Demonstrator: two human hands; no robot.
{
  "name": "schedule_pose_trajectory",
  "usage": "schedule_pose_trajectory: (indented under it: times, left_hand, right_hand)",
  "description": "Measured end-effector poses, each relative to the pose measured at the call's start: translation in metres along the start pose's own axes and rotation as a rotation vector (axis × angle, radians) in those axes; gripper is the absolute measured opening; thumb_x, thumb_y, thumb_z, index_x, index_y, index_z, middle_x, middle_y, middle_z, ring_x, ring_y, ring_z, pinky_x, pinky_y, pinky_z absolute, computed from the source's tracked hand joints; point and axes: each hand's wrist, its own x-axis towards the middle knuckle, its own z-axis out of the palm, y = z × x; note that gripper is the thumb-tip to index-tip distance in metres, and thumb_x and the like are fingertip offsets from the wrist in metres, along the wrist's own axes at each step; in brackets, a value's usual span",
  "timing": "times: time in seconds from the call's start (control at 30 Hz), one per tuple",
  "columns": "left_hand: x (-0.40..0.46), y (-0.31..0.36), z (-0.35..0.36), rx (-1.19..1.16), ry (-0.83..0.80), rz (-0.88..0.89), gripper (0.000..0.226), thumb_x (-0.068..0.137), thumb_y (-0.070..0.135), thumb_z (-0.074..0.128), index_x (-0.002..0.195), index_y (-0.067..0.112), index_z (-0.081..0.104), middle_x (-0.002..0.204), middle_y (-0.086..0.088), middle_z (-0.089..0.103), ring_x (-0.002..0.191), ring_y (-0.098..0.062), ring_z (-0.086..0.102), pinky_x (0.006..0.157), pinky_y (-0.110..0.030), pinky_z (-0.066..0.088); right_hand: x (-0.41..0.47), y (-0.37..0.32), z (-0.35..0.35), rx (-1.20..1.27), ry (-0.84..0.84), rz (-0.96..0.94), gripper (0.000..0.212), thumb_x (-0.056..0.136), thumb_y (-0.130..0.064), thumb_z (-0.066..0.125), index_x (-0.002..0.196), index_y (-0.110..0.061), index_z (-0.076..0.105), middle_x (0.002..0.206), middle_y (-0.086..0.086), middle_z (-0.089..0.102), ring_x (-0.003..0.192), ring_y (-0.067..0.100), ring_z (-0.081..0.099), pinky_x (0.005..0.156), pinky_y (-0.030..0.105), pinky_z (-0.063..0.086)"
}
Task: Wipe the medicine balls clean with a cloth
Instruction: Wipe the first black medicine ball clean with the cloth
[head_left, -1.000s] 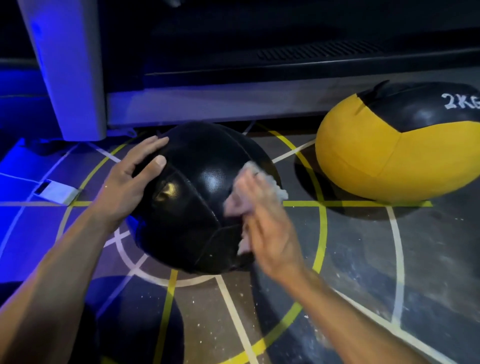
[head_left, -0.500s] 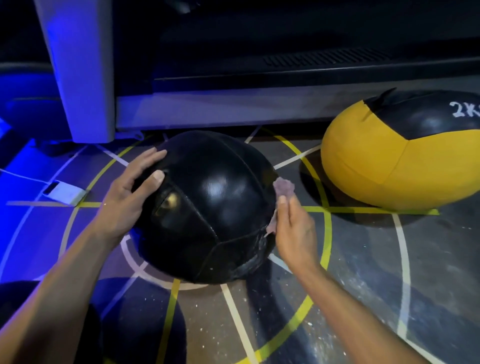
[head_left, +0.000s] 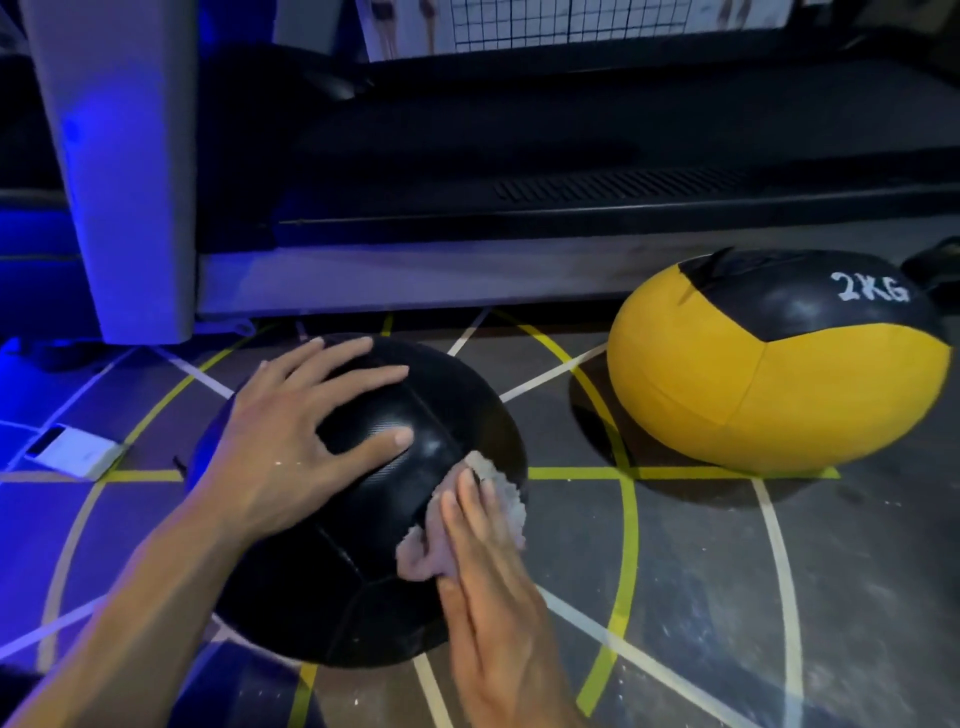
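Note:
A black medicine ball (head_left: 363, 582) sits on the marked gym floor in front of me. My left hand (head_left: 291, 441) lies spread on its top with straight fingers. My right hand (head_left: 478, 561) presses a small pale cloth (head_left: 498, 499) flat against the ball's right side, fingers straight over the cloth. To the right a yellow and black medicine ball (head_left: 769, 384) marked 2KG rests on the floor, apart from both hands.
A treadmill base (head_left: 519, 218) runs across the back, its grey upright (head_left: 119, 171) at the left. A white card-like object (head_left: 72, 451) lies on the floor at the left. Yellow and white lines (head_left: 628, 519) cross the floor.
My left hand has slid from the ball's left side up onto its top. My right hand with the cloth has come from the ball's right edge back onto its right face.

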Motion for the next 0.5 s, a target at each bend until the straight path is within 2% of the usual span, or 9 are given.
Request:
schedule_pose_trajectory:
  times: [0.1, 0.13, 0.2, 0.27, 0.33, 0.4, 0.5]
  left_hand:
    - [-0.002, -0.006, -0.001, -0.001, 0.001, -0.009, 0.064, 0.078, 0.091, 0.045, 0.135, 0.062, 0.053, 0.154, 0.029, 0.041, 0.151, -0.012, 0.028, 0.121, -0.056, 0.026]
    - [-0.003, -0.006, -0.001, 0.01, 0.007, -0.011, 0.065, 0.078, 0.091, 0.044, 0.136, 0.063, 0.051, 0.154, 0.03, 0.04, 0.151, -0.012, 0.028, 0.121, -0.056, 0.026]
    - [-0.003, -0.005, 0.002, 0.015, 0.011, -0.032, 0.065, 0.078, 0.091, 0.044, 0.136, 0.064, 0.049, 0.154, 0.031, 0.038, 0.151, -0.012, 0.026, 0.121, -0.058, 0.024]
    - [-0.003, -0.003, 0.003, 0.02, 0.023, -0.053, 0.064, 0.078, 0.091, 0.044, 0.136, 0.064, 0.049, 0.154, 0.031, 0.038, 0.151, -0.013, 0.026, 0.121, -0.058, 0.024]
    - [-0.002, -0.003, 0.003, 0.028, 0.032, -0.048, 0.064, 0.078, 0.09, 0.045, 0.135, 0.061, 0.052, 0.153, 0.029, 0.041, 0.15, -0.014, 0.03, 0.121, -0.056, 0.025]
    - [-0.002, -0.006, 0.0, 0.019, 0.037, -0.049, 0.064, 0.078, 0.089, 0.046, 0.134, 0.06, 0.054, 0.152, 0.027, 0.043, 0.148, -0.015, 0.032, 0.121, -0.055, 0.027]
    - [-0.003, -0.008, -0.002, -0.009, 0.038, -0.064, 0.06, 0.078, 0.085, 0.05, 0.133, 0.061, 0.055, 0.152, 0.029, 0.043, 0.148, -0.014, 0.032, 0.121, -0.053, 0.027]
  right_hand:
    - [0.013, 0.01, 0.005, 0.098, 0.0, 0.036, 0.057, 0.108, -0.02, 0.041, 0.162, -0.018, 0.023, 0.171, -0.006, 0.015, 0.158, 0.018, 0.013, 0.127, 0.041, 0.019]
    - [0.022, 0.013, 0.005, 0.188, 0.028, 0.114, 0.053, 0.11, -0.021, 0.038, 0.161, -0.02, 0.025, 0.171, -0.008, 0.016, 0.158, 0.015, 0.013, 0.128, 0.039, 0.017]
    - [0.044, 0.017, 0.0, 0.307, 0.125, 0.388, 0.046, 0.112, -0.028, 0.03, 0.158, -0.033, 0.028, 0.167, -0.019, 0.02, 0.155, 0.002, 0.015, 0.127, 0.032, 0.017]
    - [0.055, 0.014, -0.001, 0.318, 0.157, 0.578, 0.043, 0.111, -0.036, 0.026, 0.153, -0.043, 0.029, 0.161, -0.029, 0.021, 0.152, -0.006, 0.016, 0.125, 0.027, 0.019]
    - [0.045, -0.004, 0.004, 0.267, 0.125, 0.485, 0.048, 0.111, -0.04, 0.022, 0.156, -0.032, 0.035, 0.163, -0.031, 0.014, 0.154, -0.003, 0.008, 0.127, 0.026, 0.014]
    - [0.021, -0.023, 0.015, 0.214, 0.065, 0.283, 0.053, 0.111, -0.039, 0.023, 0.16, -0.019, 0.031, 0.17, -0.02, 0.003, 0.157, 0.006, 0.0, 0.127, 0.026, 0.005]
    - [0.014, -0.017, 0.015, 0.203, 0.043, 0.168, 0.053, 0.112, -0.032, 0.027, 0.162, -0.02, 0.02, 0.171, -0.012, 0.005, 0.158, 0.012, 0.003, 0.126, 0.026, 0.005]
